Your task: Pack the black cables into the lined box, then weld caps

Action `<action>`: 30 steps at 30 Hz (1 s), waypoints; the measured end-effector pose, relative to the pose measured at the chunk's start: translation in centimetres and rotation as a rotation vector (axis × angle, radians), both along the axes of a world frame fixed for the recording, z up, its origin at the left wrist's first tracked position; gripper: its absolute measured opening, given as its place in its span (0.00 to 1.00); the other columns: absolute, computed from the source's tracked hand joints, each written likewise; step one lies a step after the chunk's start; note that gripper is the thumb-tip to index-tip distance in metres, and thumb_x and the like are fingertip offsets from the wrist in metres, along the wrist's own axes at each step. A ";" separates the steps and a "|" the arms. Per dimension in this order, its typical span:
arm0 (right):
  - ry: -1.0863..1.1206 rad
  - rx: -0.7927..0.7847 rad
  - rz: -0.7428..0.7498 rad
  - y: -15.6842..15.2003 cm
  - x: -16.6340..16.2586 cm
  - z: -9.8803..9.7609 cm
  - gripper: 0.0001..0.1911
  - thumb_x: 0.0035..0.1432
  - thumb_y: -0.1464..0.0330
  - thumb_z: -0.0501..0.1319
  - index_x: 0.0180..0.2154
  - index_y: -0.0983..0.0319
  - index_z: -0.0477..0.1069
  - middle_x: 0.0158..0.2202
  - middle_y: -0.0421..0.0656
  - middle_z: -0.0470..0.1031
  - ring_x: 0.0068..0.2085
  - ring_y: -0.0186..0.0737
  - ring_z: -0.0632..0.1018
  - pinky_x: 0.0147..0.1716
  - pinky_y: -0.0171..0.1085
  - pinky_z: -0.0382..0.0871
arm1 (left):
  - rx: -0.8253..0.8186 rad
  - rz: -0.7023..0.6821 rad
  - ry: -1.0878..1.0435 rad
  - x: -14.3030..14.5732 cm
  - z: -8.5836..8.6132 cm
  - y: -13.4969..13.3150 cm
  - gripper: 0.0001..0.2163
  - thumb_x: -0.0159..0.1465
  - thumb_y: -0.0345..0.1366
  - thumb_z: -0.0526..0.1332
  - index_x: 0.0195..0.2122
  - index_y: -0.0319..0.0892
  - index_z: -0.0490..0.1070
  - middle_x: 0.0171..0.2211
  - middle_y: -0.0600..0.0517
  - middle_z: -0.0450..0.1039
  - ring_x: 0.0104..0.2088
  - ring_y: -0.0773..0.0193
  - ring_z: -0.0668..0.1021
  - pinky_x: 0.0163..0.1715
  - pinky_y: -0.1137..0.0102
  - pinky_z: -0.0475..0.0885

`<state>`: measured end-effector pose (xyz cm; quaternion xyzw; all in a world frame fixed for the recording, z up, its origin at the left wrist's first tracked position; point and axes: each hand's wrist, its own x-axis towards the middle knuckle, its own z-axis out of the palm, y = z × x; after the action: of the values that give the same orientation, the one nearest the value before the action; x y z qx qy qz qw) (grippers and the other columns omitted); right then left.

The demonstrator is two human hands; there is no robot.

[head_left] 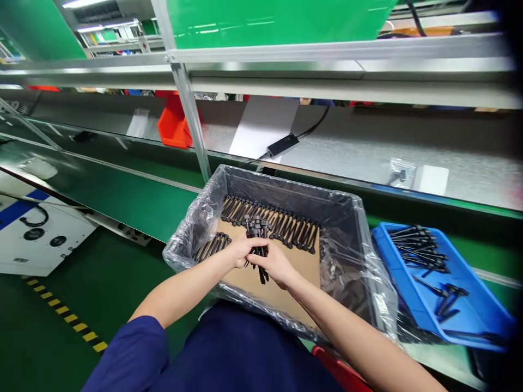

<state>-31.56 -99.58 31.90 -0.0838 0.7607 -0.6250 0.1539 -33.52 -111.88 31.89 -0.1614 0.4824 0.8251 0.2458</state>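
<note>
Left hand (242, 251) beside right hand (277, 263) (both curled)

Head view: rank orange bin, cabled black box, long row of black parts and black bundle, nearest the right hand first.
From the right hand:
1. Black bundle: in its grasp.
2. Long row of black parts: along the container's far side.
3. Cabled black box: ahead on the shelf.
4. Orange bin: same shelf, leftward.

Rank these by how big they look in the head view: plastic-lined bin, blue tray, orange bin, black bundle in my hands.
1. Plastic-lined bin
2. Blue tray
3. Orange bin and black bundle: unsure; the bundle is nearer and partly covered.
</note>
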 end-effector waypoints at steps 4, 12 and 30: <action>-0.023 -0.116 -0.142 -2.6 -0.5 -1.2 0.18 0.54 0.59 0.58 0.43 0.63 0.72 0.41 0.45 0.76 0.47 0.47 0.73 0.47 0.42 0.67 | 0.056 -0.001 -0.028 -1.4 -0.5 -3.1 0.14 0.41 0.30 0.71 0.30 0.35 0.74 0.26 0.49 0.76 0.27 0.64 0.77 0.32 0.69 0.73; 0.088 0.094 -0.270 -5.7 -1.9 -2.6 0.20 0.55 0.53 0.56 0.33 0.62 0.76 0.34 0.47 0.74 0.42 0.48 0.72 0.46 0.44 0.65 | -0.020 0.112 0.007 -3.4 -1.6 -5.5 0.08 0.45 0.27 0.67 0.24 0.36 0.69 0.19 0.53 0.71 0.20 0.68 0.74 0.26 0.71 0.72; -0.653 0.483 -0.138 -10.1 -5.2 -19.4 0.16 0.50 0.72 0.66 0.27 0.59 0.56 0.18 0.36 0.68 0.20 0.34 0.74 0.20 0.32 0.72 | -0.050 0.326 -0.047 -10.4 -2.8 -10.9 0.12 0.44 0.22 0.67 0.25 0.38 0.63 0.17 0.56 0.66 0.22 0.67 0.76 0.31 0.67 0.75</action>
<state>-36.78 -109.64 12.54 0.2090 0.8005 -0.4310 0.3601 -43.96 -122.77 29.07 -0.2629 0.4642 0.8378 0.1157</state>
